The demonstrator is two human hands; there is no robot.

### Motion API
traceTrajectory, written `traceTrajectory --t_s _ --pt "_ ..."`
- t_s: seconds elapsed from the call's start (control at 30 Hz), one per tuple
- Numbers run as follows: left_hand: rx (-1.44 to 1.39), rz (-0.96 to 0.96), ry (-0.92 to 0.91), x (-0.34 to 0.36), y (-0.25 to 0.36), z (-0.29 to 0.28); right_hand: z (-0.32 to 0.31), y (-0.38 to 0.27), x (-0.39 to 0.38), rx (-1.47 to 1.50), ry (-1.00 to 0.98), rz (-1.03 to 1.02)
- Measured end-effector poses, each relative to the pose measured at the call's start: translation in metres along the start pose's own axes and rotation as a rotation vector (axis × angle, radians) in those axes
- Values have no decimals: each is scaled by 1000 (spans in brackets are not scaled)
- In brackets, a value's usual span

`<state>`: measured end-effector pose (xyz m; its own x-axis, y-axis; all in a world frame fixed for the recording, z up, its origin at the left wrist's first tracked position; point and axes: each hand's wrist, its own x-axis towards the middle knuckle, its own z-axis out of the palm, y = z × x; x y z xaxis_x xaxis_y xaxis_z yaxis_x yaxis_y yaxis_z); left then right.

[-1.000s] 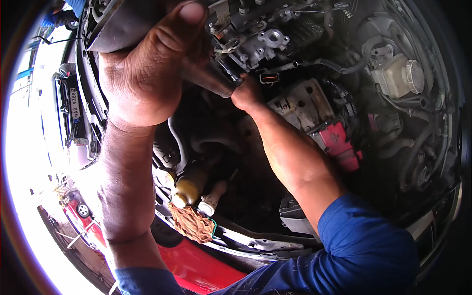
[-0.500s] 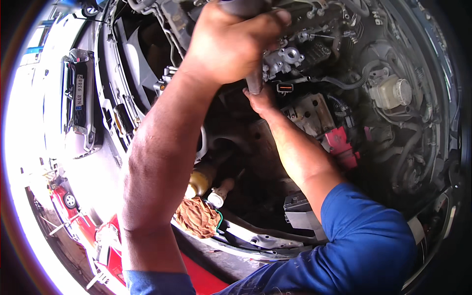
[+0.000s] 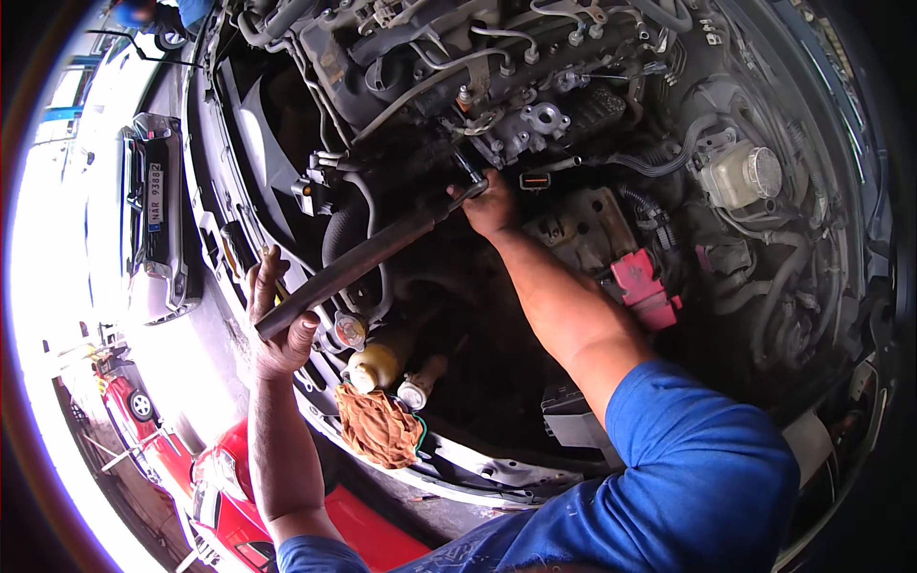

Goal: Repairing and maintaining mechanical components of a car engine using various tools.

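The left hand [image 3: 281, 355], at 8 o'clock, is loosely spread, the dark bar [image 3: 363, 258] lying across its palm. The right hand [image 3: 495, 208], at 1 o'clock, curls round the bar's far end near a metal fitting [image 3: 527, 134]. To my eye, an off-line push could roll the bar off that slack palm, knocking knuckles into the round cap [image 3: 350, 330].

You have a long, dull, dark, straight pipe [image 3: 363, 260] slanting over the engine bay [image 3: 468, 329], its lower end at left; by its upper end, a slim, shiny metal rod [image 3: 466, 166] sits angled.
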<state>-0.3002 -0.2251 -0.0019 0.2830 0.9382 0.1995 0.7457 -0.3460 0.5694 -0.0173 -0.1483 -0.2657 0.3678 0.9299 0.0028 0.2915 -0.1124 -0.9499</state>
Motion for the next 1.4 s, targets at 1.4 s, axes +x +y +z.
traceTrajectory --t_s 1.4 --pt "-1141 206 -350 183 96 83 -26 -32 11 -44 -288 306"
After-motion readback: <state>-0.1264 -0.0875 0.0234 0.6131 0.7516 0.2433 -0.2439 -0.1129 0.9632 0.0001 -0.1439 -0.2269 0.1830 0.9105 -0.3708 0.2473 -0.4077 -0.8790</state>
